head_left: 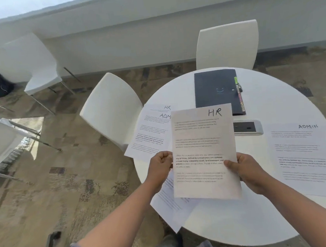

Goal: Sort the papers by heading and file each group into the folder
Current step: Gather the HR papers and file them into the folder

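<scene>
Both hands — left [160, 167], right [247, 170] — grasp sheet [202, 151] headed "HR"

Both my forearms reach forward and slightly inward over the near edge of the round table [261, 222], bare from the rolled sleeves on. My left hand [160, 167] is curled into a loose fist, pinching the left edge of the HR sheet [203, 153] above the table. My right hand [248, 170] grips the sheet's right edge, thumb laid across its printed face, fingers hidden behind.
</scene>
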The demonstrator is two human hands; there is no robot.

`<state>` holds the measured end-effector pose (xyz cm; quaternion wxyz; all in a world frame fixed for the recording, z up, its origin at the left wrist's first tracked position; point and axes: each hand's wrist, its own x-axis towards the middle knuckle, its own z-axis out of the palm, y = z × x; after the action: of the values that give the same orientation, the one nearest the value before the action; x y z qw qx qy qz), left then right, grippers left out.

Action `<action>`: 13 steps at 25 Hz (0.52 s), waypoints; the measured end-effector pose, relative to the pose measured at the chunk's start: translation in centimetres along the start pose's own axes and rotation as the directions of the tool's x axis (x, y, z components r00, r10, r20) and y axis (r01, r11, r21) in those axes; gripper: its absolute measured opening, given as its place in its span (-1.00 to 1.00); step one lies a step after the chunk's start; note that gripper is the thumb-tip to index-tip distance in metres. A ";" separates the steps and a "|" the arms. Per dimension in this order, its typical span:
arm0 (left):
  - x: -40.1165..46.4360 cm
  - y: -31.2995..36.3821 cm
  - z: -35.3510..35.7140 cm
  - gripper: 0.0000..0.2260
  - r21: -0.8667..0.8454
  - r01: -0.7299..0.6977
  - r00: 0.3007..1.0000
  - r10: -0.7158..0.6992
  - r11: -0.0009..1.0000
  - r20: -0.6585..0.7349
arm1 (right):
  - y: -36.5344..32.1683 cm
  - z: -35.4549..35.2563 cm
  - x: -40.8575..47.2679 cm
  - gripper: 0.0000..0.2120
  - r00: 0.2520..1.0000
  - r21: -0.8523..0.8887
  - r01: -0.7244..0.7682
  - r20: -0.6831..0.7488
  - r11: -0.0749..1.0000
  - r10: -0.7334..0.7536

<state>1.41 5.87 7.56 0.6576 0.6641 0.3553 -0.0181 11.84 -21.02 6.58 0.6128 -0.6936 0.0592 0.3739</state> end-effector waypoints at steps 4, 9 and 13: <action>5.5 -1.6 -7.5 -0.90 0.134 0.051 0.971 -0.018 0.990 -0.237 | -0.9 4.7 3.2 -0.83 0.993 0.053 -0.040 -0.109 0.998 0.045; 13.2 -3.5 -16.3 -0.60 0.262 0.165 0.947 -0.078 0.951 -0.313 | -1.5 10.0 6.6 -0.83 0.967 0.119 -0.077 -0.232 0.990 0.103; 17.0 -3.9 -19.0 -0.52 0.200 0.341 0.933 -0.305 0.918 -0.193 | -1.5 11.5 6.4 -0.83 0.946 0.163 -0.086 -0.296 0.983 0.132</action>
<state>3.76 29.81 -1.58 0.5337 0.6672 0.5067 -0.1151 12.11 -7.91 4.36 0.6243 -0.6915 0.2193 0.2899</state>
